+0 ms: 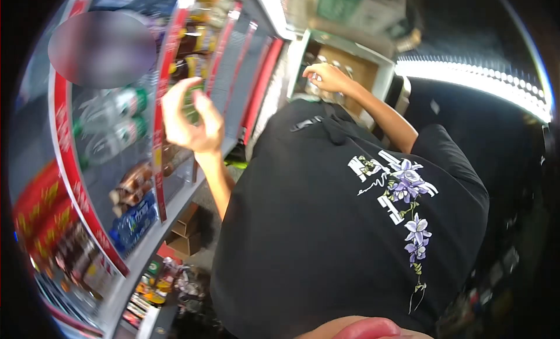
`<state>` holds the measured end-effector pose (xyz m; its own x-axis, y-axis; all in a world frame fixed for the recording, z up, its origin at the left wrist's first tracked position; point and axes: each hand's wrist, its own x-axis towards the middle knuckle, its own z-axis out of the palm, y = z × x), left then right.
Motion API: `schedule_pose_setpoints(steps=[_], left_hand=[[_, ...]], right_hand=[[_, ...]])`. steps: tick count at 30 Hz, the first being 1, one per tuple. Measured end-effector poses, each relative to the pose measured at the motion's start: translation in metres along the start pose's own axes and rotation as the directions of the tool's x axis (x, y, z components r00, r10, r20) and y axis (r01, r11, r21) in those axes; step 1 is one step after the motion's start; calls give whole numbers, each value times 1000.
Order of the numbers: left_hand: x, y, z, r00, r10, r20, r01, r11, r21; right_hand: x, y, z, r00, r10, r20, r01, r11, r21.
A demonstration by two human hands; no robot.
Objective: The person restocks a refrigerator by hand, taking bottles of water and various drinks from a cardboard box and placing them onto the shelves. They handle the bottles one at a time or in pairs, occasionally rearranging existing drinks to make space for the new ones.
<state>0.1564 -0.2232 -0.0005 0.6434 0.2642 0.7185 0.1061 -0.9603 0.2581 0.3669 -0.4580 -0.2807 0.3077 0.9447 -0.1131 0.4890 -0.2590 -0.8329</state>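
My left hand (195, 120) is raised before the drinks shelf, its fingers curved and the thumb apart from them. A greenish bottle (190, 106) shows blurred between thumb and fingers, apparently standing on the shelf behind. Farther forward, my right hand (328, 78) hangs over an open cardboard box (361, 71) with several bottles in it. Its fingers bend downward at a whitish bottle top (317, 78); blur hides whether they grip it. Dark bottles with yellow labels (201, 39) line the shelf beyond my left hand.
Red-edged shelves (63, 123) fill the left side, with clear green-capped bottles (119, 126), brown-drink bottles (133, 186) and blue bottles (135, 222). Below stand small cardboard boxes (185, 231) and mixed packets (160, 286) near the floor. A bright light strip (472, 82) runs along the right.
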Motion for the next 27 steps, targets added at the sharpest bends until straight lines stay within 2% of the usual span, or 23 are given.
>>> schedule_pose_setpoints(steps=[1,2,3,4,5,6,7,8,9,10,11,12,14,15,16,18,19,22,23,24,26,27], left_hand=[[-36,4,25,936,-283,210,312,942,-121],[-67,2,42,750,-437,497,569,809,-148],[-128,-19,66,722,-307,620,482,866,-132],[-208,-43,75,498,-284,819,539,841,-36],[-255,-51,77,-91,-391,916,585,723,367],[-263,-41,80,-381,-475,793,441,661,607],[-271,-34,74,-342,-510,789,490,620,613],[-271,-24,66,-301,-545,782,539,579,612],[-270,-20,62,-73,-527,847,647,621,442],[-274,-20,55,160,-505,848,711,655,256],[-252,-9,56,172,-567,806,732,621,280],[-239,-3,55,167,-616,770,787,554,272],[-232,3,53,162,-649,744,772,553,314],[-232,7,50,130,-651,748,764,547,343],[-237,8,50,112,-671,733,765,529,368],[-243,13,45,-25,-623,782,850,399,345],[-250,16,43,-77,-615,784,874,337,350],[-264,19,47,-106,-577,810,881,324,345],[-267,17,52,-56,-574,817,871,373,321],[-260,16,64,-56,-570,820,873,370,317],[-237,16,95,146,-577,803,885,440,155],[-221,19,113,192,-585,788,893,437,106]], right_hand=[[-18,54,17,981,151,120,-144,988,-64],[-42,106,39,927,290,238,-263,955,-137],[-57,151,51,904,361,228,-322,927,-193],[-73,184,63,876,429,221,-372,892,-255],[-88,212,77,865,438,244,-382,891,-244],[-99,233,87,808,575,130,-575,817,-46],[-107,253,98,700,712,45,-708,686,167],[-109,263,102,693,718,65,-717,677,163],[-112,273,108,448,886,117,-802,340,491],[-115,280,118,180,948,261,-696,-64,715],[-119,300,131,164,936,311,-697,-113,708],[-121,297,142,146,929,340,-720,-136,680],[-92,283,142,43,973,226,-866,-77,494],[-84,281,143,119,959,257,-768,-75,636],[-74,291,151,144,969,201,-724,-35,689],[-78,384,214,8,985,175,-611,-134,780],[-80,399,230,11,984,179,-619,-134,774],[-99,421,246,35,983,-183,-751,147,644],[-96,382,219,112,973,-202,-796,209,568],[-93,353,194,109,972,-207,-798,210,566],[-89,302,155,184,981,-55,-657,164,736],[-88,274,135,163,980,114,-603,7,798]])
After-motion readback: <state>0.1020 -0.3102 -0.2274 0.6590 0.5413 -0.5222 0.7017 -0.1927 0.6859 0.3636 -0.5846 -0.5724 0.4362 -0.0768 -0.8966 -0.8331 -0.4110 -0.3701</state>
